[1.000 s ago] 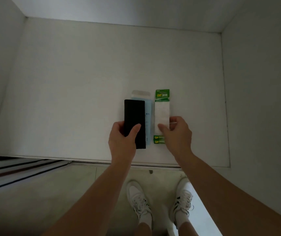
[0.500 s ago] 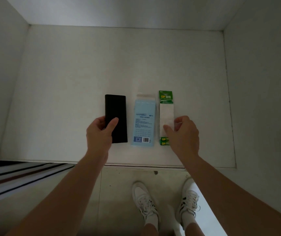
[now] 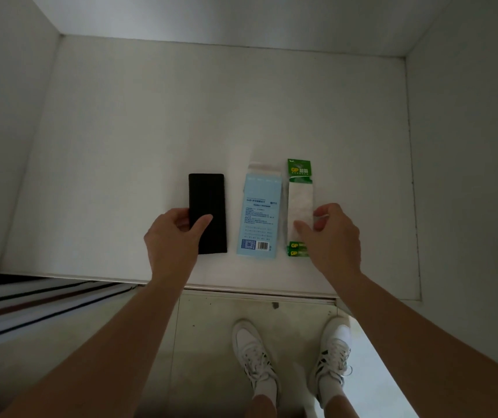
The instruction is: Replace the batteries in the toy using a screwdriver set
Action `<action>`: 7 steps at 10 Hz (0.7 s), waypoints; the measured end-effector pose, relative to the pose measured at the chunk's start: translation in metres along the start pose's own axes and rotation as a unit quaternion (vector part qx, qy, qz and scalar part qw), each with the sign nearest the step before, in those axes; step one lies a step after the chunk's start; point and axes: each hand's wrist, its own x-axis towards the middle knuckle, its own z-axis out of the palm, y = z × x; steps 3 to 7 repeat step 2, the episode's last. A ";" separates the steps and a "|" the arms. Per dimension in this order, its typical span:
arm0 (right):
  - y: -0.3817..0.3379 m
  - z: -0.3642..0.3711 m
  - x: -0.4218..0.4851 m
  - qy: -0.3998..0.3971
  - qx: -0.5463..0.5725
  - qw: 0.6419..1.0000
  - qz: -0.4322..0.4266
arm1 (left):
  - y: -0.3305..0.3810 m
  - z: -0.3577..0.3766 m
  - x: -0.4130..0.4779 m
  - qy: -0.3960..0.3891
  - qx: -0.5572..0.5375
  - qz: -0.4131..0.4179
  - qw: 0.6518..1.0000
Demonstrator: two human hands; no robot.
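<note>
On counter [image 3: 151, 140]: black case [image 3: 208, 194], battery pack [image 3: 300, 197].

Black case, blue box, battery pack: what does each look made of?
Black case: matte, no glare, rounded corners; likely plastic, possibly metal.
Blue box: matte printed cardboard, going by the barcode and the open flap at its far end.
Battery pack: green printed card header over a pale, shiny film that catches the light; likely thin plastic.

Plain, dim indoor alcove, its kind of room unclear; a white ledge [image 3: 151, 140] sits recessed between bare white walls [image 3: 6, 116] on three sides; a pale speckled floor [image 3: 211, 336] lies below; striped fabric [image 3: 30, 303] shows at lower left.
</note>
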 end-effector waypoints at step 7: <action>-0.001 -0.017 -0.003 0.000 -0.018 1.000 -0.020 | -0.005 -0.006 -0.002 0.010 0.014 0.004 1.000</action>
